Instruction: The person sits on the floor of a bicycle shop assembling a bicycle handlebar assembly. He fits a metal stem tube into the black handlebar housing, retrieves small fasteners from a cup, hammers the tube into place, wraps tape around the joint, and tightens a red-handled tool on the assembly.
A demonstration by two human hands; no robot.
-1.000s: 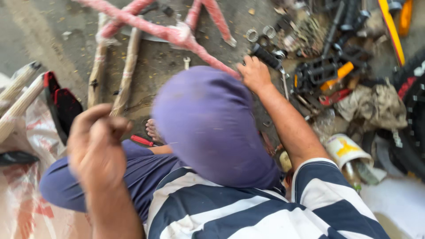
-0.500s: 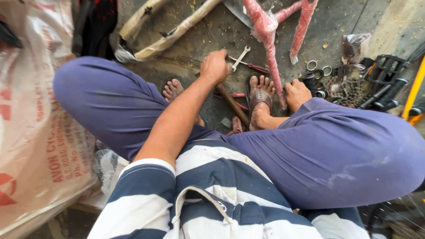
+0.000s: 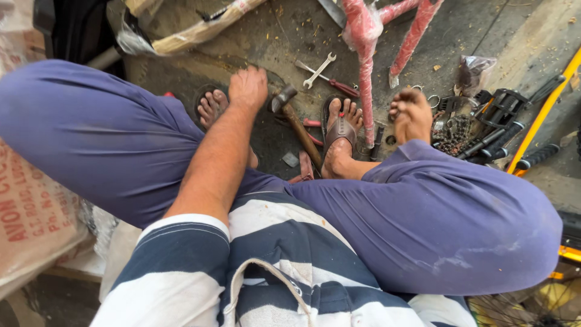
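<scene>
- Fingers of the left hand point(image 3: 248, 86) are curling downward beside the head of a hammer point(image 3: 294, 119), lying on the dirty floor point(image 3: 472, 30) between the person's sandalled feet; whether they are closing on anything is hidden, so I cannot tell.
- Fingers of the right hand point(image 3: 413, 115) are bunching together low over small metal rings and parts; a grip is not visible.
- Hammer is looking heavy at its steel head and stiff along its wooden handle, likely top-heavy; gripping the handle low, away from the head, seems the surest hold.
- Silver spanner point(image 3: 316, 70) is lying just beyond the hammer, near a red-handled tool; it looks hard, thin and light.
- Red bicycle frame point(image 3: 366, 72), partly wrapped in clear plastic, is standing between the feet and the far floor.
- Long paper-wrapped tube point(image 3: 200, 30) is lying at the upper left.
- Pale woven sack point(image 3: 30, 206) with red printing is sitting at the left edge.
- Black handlebar grips point(image 3: 505, 136) are lying at the right, beside a yellow bar.
</scene>
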